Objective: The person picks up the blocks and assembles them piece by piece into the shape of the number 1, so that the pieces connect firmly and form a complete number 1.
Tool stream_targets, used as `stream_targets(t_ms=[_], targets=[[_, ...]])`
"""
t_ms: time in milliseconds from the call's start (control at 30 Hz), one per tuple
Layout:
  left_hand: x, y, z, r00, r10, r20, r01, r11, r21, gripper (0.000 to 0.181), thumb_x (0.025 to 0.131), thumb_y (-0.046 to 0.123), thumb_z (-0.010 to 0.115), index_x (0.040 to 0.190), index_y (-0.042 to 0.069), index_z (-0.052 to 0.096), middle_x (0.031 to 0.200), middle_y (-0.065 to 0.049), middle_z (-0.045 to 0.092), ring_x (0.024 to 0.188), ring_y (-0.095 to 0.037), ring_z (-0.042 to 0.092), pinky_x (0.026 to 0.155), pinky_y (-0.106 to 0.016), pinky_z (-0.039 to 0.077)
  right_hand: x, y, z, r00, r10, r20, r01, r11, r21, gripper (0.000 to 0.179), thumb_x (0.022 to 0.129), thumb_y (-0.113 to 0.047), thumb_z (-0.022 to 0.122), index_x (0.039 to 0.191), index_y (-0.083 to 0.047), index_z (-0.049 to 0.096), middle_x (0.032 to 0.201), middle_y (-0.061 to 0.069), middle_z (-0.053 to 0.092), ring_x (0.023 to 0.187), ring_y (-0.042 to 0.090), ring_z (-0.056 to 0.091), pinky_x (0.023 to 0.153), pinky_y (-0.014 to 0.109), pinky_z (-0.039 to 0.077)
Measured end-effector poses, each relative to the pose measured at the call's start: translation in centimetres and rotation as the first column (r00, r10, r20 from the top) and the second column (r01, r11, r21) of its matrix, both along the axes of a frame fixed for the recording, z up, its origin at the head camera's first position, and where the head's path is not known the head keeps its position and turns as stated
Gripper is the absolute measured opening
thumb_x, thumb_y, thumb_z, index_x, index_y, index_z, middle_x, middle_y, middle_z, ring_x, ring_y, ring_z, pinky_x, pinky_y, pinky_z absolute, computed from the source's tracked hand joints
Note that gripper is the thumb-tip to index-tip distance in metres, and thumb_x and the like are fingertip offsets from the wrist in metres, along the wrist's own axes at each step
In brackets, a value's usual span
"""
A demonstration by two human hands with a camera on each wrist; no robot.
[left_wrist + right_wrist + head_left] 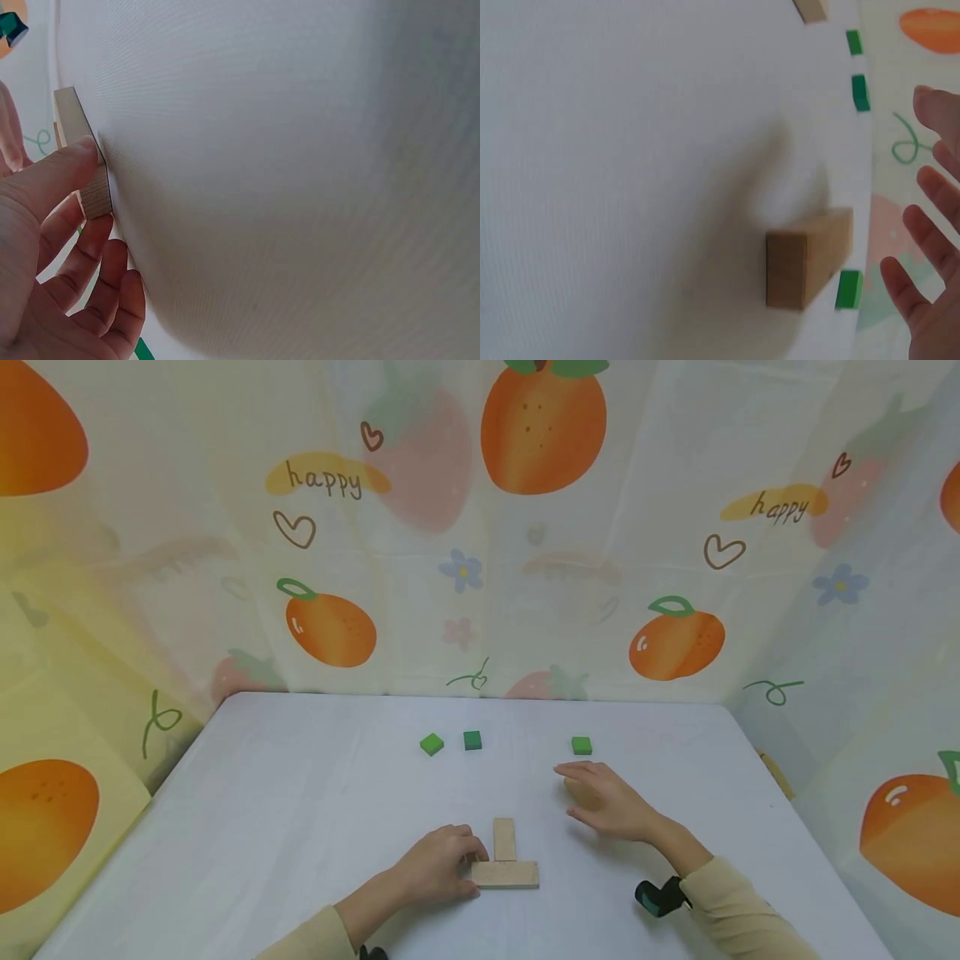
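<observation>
My left hand pinches the left end of a light wooden block lying crosswise on the white table. In the left wrist view its thumb lies on this block, with fingertips at its end. A second wooden block extends away from the first one's middle, forming a T shape. My right hand is spread over another wooden block, which it partly covers in the head view. The right wrist view shows that block on the table, apart from the straightened fingers.
Three small green blocks lie toward the table's back: one turned cornerwise, a darker one, and one farther right. A fruit-print cloth hangs behind the table. Dark devices are worn near both wrists.
</observation>
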State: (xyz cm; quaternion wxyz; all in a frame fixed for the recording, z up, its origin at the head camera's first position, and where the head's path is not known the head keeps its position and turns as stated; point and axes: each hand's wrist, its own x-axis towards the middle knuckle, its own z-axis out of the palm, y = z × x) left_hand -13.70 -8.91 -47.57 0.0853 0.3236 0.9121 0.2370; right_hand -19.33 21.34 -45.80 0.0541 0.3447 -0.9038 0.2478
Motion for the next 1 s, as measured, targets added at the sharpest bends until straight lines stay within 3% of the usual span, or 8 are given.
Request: stream_targets(t_ms=[233,567,867,1000], targets=[[0.1,0.0,0.3,1.000,-0.002,0.012,0.002,1.000,0.014,0.032,0.066,0.024,0.081,0.095,0.017,0.068,0.083,0.013,0.057,0.074,0.000,0.048,0.067,-0.018,0.043,-0.3,2.0,0.2,0.996,-0.032,0.079,0.031,0.999,0.010,0.060,0.079,-0.018,0.070,0.133,-0.005,0.046,0.133,0.011,0.049,0.120,0.031,0.045,0.096,0.050,0.037],[0.1,0.0,0.3,1.000,0.002,0.016,-0.003,1.000,0.010,0.032,0.067,0.025,0.080,0.095,0.018,0.067,0.083,0.013,0.056,0.074,-0.001,0.048,0.068,-0.018,0.044,-0.4,3.7,-0.9,0.999,-0.016,0.050,0.012,0.997,0.078,0.067,0.077,-0.019,0.070,0.135,-0.001,0.042,0.134,0.015,0.048,0.118,0.032,0.046,0.094,0.051,0.038],[0.1,-0.1,0.1,1.000,-0.004,0.002,0.004,1.000,0.008,0.032,0.067,0.026,0.080,0.095,0.018,0.067,0.083,0.014,0.056,0.074,-0.001,0.047,0.068,-0.018,0.043,-0.2,4.0,-1.2,0.992,-0.026,0.122,0.003,0.982,0.189,0.070,0.078,-0.021,0.071,0.137,-0.001,0.039,0.141,0.016,0.041,0.124,0.034,0.040,0.097,0.052,0.036],[0.1,-0.1,0.1,1.000,0.001,0.006,-0.001,1.000,0.006,0.032,0.067,0.026,0.080,0.095,0.019,0.067,0.083,0.014,0.056,0.074,-0.001,0.048,0.068,-0.018,0.043,-0.1,4.1,-1.5,0.995,-0.025,0.101,0.002,0.976,0.217,0.070,0.076,-0.020,0.071,0.136,-0.001,0.041,0.140,0.015,0.041,0.123,0.034,0.041,0.096,0.052,0.037]])
